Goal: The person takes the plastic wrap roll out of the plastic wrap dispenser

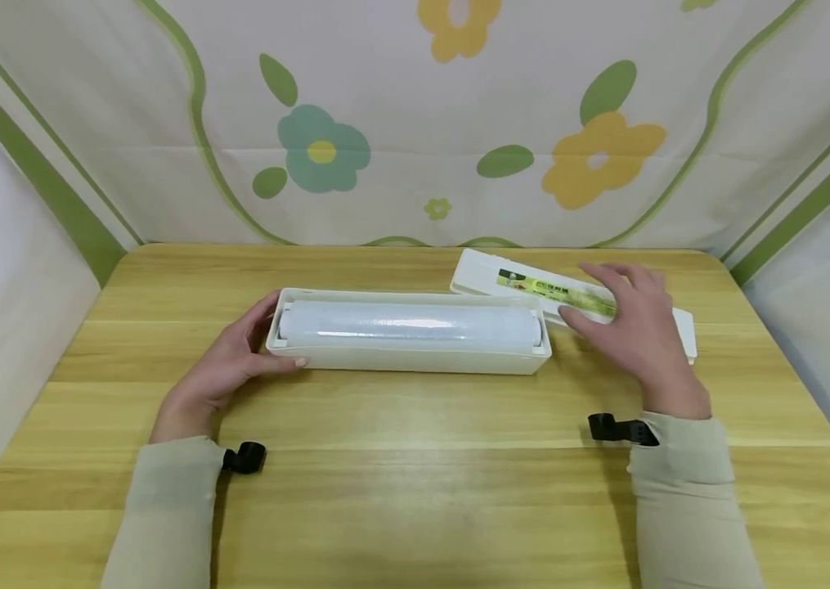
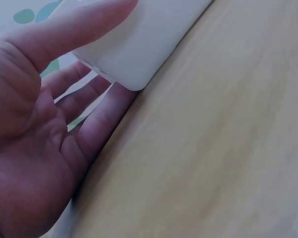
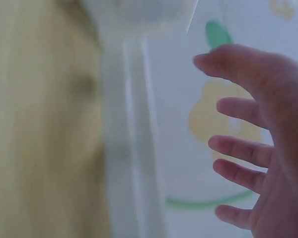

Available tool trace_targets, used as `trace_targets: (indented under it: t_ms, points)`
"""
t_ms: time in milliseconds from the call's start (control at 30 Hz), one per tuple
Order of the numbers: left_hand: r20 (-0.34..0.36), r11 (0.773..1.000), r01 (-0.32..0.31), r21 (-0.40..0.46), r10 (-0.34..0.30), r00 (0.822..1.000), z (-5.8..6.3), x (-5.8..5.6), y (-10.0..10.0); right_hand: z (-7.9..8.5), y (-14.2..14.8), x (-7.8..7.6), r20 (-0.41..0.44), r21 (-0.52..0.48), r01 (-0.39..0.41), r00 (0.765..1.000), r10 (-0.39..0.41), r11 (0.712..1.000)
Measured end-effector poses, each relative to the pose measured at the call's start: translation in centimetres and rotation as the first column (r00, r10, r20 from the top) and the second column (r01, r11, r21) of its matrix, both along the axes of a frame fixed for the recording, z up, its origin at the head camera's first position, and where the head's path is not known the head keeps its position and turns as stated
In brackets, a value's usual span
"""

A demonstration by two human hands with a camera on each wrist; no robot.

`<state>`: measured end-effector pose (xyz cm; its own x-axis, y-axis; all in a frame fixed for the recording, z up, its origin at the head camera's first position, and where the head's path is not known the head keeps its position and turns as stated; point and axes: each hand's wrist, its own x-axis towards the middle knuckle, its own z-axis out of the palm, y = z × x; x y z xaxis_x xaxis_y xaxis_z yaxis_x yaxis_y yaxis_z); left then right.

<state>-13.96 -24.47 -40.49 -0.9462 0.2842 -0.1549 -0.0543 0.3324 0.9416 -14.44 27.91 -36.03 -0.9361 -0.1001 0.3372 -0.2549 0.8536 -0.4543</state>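
Observation:
A long white plastic box lies on the wooden table, its top off. Inside it rests a roll of cling film, glossy under the light. My left hand grips the box's left end, thumb along the front wall and the other fingers around behind. In the left wrist view, the thumb lies against the white end of the box. Over the white lid with its green label hovers my right hand, fingers spread. The right wrist view shows those fingers apart with nothing between them.
The lid lies at a slant behind and to the right of the box, partly covered by the right hand. A flower-patterned cloth hangs along the table's back edge, with white cloth at both sides. Black camera mounts sit on the wrists.

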Motion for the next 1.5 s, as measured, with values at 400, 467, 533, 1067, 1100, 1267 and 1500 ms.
trace_targets:
  t_ms: [400, 467, 533, 1067, 1100, 1267, 1500]
  points:
    - [0.015, 1.0, -0.004, 0.018, 0.003, 1.0, 0.0, 0.0, 0.2, 1.1, -9.1, 1.4, -0.225, 0.13, -0.274, 0.928, 0.297, 0.953]
    - [0.014, 1.0, -0.007, 0.016, 0.006, 1.0, 0.0, 0.0, 0.2, 0.8, -10.1, 1.5, -0.224, 0.168, -0.3, 0.916, 0.332, 0.939]
    - [0.011, 1.0, -0.007, 0.016, 0.006, 1.0, 0.1, -0.1, 0.2, 0.6, -10.7, 1.5, -0.219, 0.194, -0.306, 0.912, 0.346, 0.932]
    - [0.024, 0.999, -0.02, 0.038, 0.019, 1.0, 0.0, 0.0, 0.2, 0.3, -11.4, 1.1, -0.045, 0.159, -0.259, 0.962, 0.269, 0.953]
    - [0.023, 0.999, -0.02, 0.04, 0.019, 1.0, 0.0, 0.0, 0.2, 0.3, -11.4, 1.2, -0.029, 0.15, -0.252, 0.965, 0.259, 0.956]
    - [0.008, 0.999, -0.018, 0.036, 0.018, 1.0, 0.3, -0.1, 0.2, 0.5, -11.5, 1.0, 0.023, 0.118, -0.224, 0.975, 0.223, 0.967]
    - [0.019, 1.0, -0.016, 0.027, 0.015, 1.0, 0.0, 0.0, 0.2, 0.7, -11.6, 0.9, 0.142, 0.089, -0.2, 0.972, 0.186, 0.976]
